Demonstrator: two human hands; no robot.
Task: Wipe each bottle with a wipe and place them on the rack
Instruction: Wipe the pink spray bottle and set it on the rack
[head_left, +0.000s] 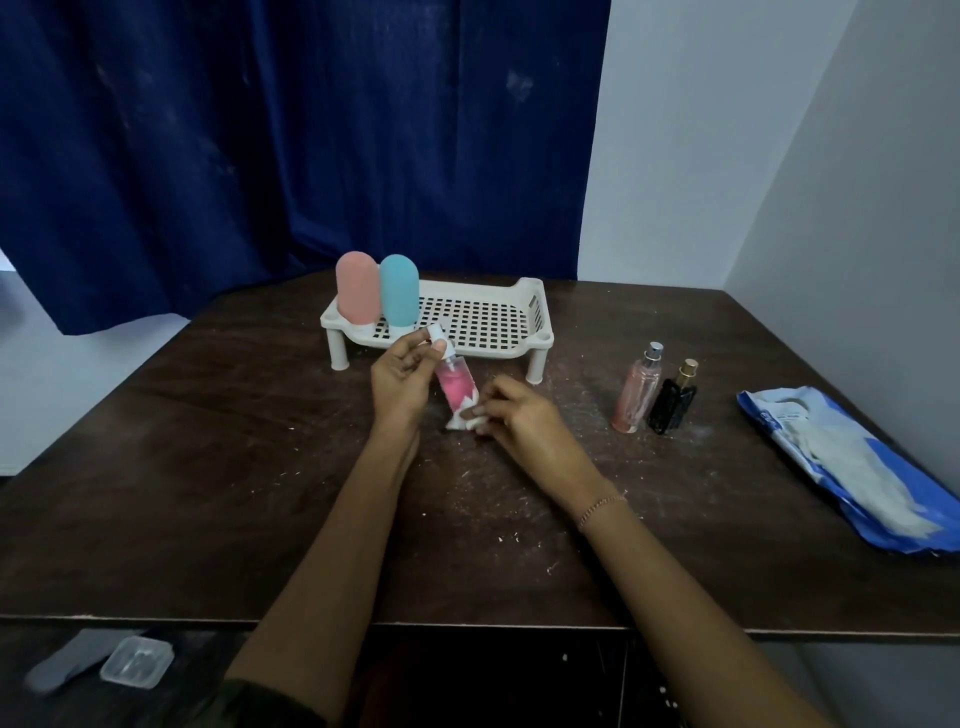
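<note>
My left hand (402, 376) grips the white spray top of a small pink bottle (453, 387), holding it tilted just in front of the rack. My right hand (511, 415) presses a white wipe (464, 422) around the bottle's lower end. The cream plastic rack (467, 317) stands at the back of the table with a pink bottle (357, 288) and a teal bottle (399, 291) upside down at its left end. A clear pink spray bottle (636, 389) and a black bottle with a gold cap (674, 402) stand on the table to the right.
A blue and white pack of wipes (852, 467) lies at the table's right edge. The dark wooden table (208, 467) is speckled with white crumbs. A blue curtain hangs behind. A clear plastic box (136, 661) sits below the front edge at left.
</note>
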